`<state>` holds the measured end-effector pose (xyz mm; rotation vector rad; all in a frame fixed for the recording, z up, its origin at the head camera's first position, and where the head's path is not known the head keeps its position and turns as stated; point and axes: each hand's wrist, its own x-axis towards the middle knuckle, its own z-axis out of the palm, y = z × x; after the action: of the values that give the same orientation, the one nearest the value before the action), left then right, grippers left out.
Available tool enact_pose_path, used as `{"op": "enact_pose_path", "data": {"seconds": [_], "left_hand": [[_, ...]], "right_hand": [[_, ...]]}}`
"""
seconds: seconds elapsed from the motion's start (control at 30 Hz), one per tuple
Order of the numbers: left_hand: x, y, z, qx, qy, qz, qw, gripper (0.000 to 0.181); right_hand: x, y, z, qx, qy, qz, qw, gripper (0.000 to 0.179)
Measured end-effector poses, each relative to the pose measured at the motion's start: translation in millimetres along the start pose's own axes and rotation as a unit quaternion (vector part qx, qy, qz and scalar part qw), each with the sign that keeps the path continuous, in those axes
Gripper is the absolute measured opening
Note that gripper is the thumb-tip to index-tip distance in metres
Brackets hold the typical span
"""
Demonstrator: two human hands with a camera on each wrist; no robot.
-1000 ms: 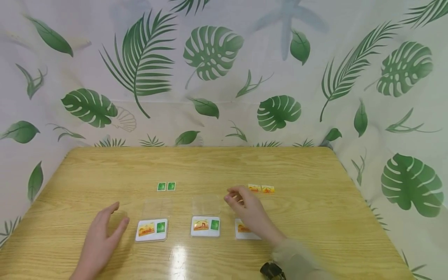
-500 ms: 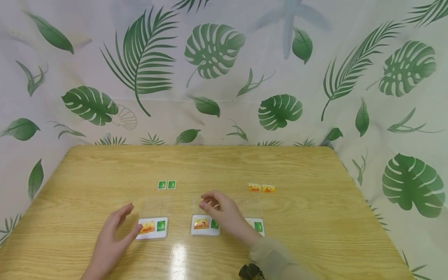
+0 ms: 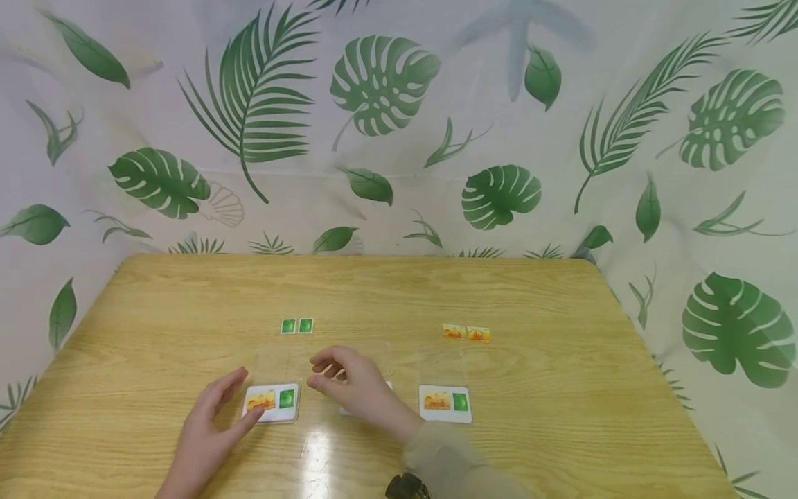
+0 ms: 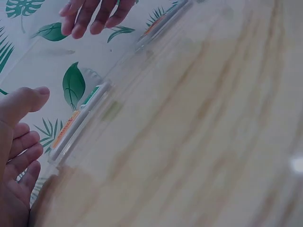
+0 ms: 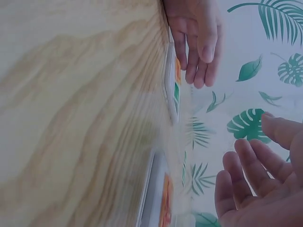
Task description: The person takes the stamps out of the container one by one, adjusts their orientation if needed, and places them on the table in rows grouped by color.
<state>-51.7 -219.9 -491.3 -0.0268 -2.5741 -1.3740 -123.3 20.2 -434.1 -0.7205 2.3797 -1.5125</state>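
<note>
My left hand is at the left of a flat white case, its thumb overlapping the lower left corner in the head view. The case shows an orange stamp and a green stamp, with a clear lid folded back behind it. In the left wrist view, thumb and fingers are spread around the case's near end with nothing between them. Loosely curled and holding nothing, my right hand hovers over the middle case, hiding most of it. Its fingertips point toward the left case.
A third white case with an orange and a green stamp lies at the right, its clear lid folded back. Two green stamps lie behind the left case. Two orange stamps lie farther right. A leaf-print cloth borders the wooden table.
My right hand has moved left from above the right case to the middle case, uncovering the right one. My left hand has come rightward to the left case.
</note>
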Motion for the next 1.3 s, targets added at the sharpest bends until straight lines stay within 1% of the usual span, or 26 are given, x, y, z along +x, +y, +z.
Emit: {"op": "enact_pose_path", "data": {"seconds": [0.1, 0.27, 0.43, 0.53, 0.63, 0.73, 0.8, 0.87, 1.07, 1.3], "left_hand": [[-0.7, 0.1, 0.5, 0.01, 0.004, -0.002, 0.9999, 0.064], [0.2, -0.9, 1.7, 0.023, 0.012, 0.012, 0.9996, 0.064], [2.3, -4.9, 2.6, 0.033, -0.003, 0.016, 0.9993, 0.068], [3.8, -7.0, 3.7, 0.039, -0.013, 0.026, 0.9988, 0.071], [4.7, -7.7, 5.2, 0.049, -0.014, 0.042, 0.9978, 0.071], [4.9, -6.9, 5.8, 0.052, -0.01, 0.053, 0.9972, 0.07], [4.8, -6.2, 5.7, 0.054, -0.007, 0.057, 0.9969, 0.07], [4.5, -5.3, 5.2, 0.057, -0.006, 0.059, 0.9967, 0.071], [3.1, -3.7, 3.9, 0.06, -0.003, 0.055, 0.9967, 0.071], [0.4, -5.8, 2.9, 0.056, -0.004, 0.05, 0.9971, 0.072]], "right_hand": [[3.4, -4.5, 7.8, -0.019, -0.007, -0.011, 0.9997, 0.03], [8.7, -11.6, 16.6, -0.048, -0.017, -0.024, 0.9984, 0.032], [17.4, -10.2, 26.1, -0.063, -0.022, -0.017, 0.9976, 0.03], [23.3, -9.0, 32.2, -0.091, -0.022, -0.012, 0.9956, 0.029], [27.6, -10.6, 37.2, -0.135, -0.023, -0.009, 0.9906, 0.028], [31.0, -13.1, 42.3, -0.188, -0.021, -0.004, 0.9819, 0.03], [32.9, -14.9, 45.5, -0.212, -0.018, 0.003, 0.9771, 0.031], [35.2, -16.8, 48.4, -0.225, -0.015, 0.011, 0.9741, 0.032], [41.7, -21.3, 55.0, -0.239, -0.012, 0.035, 0.9703, 0.031], [46.9, -22.2, 65.9, -0.289, -0.022, 0.041, 0.9563, 0.033]]}}
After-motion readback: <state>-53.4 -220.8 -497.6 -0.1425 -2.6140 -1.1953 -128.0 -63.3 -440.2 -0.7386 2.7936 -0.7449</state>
